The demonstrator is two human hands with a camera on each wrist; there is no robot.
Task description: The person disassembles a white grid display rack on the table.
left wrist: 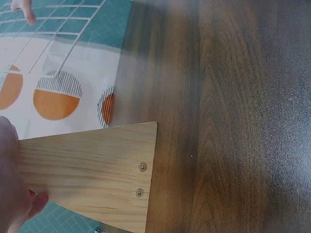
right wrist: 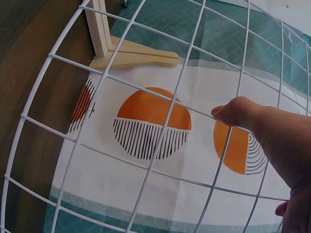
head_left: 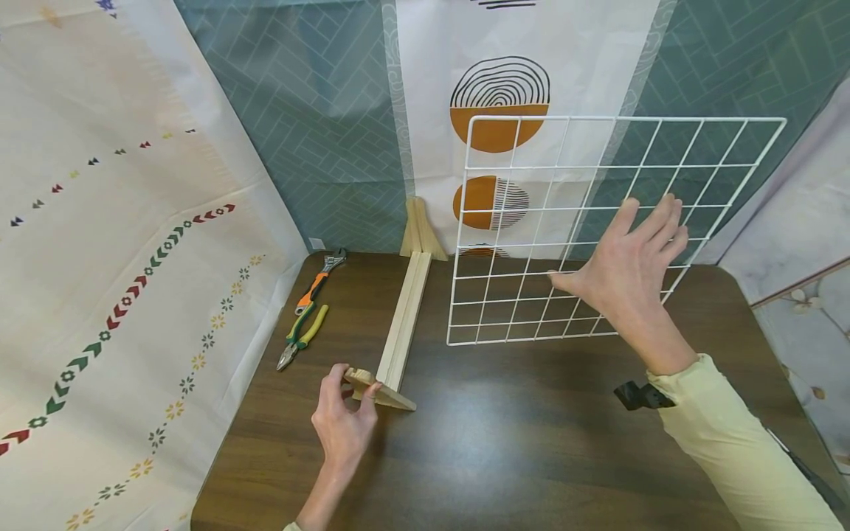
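My left hand pinches the upper part of a pale wooden end board. This board stands at the near end of a wooden frame with two parallel rails. Two screw heads show low on the board's outer face in the left wrist view. At the far end is a second, tapered end board. My right hand holds a white wire grid panel tilted up to the right of the frame. Its fingers are spread across the wires, and the thumb lies over one wire. The hidden fingertips cannot be fully seen.
Left of the frame, an adjustable wrench with an orange handle lies above green-and-yellow pliers. The brown table meets a patterned curtain at the back. Patterned cloth hangs along the left side.
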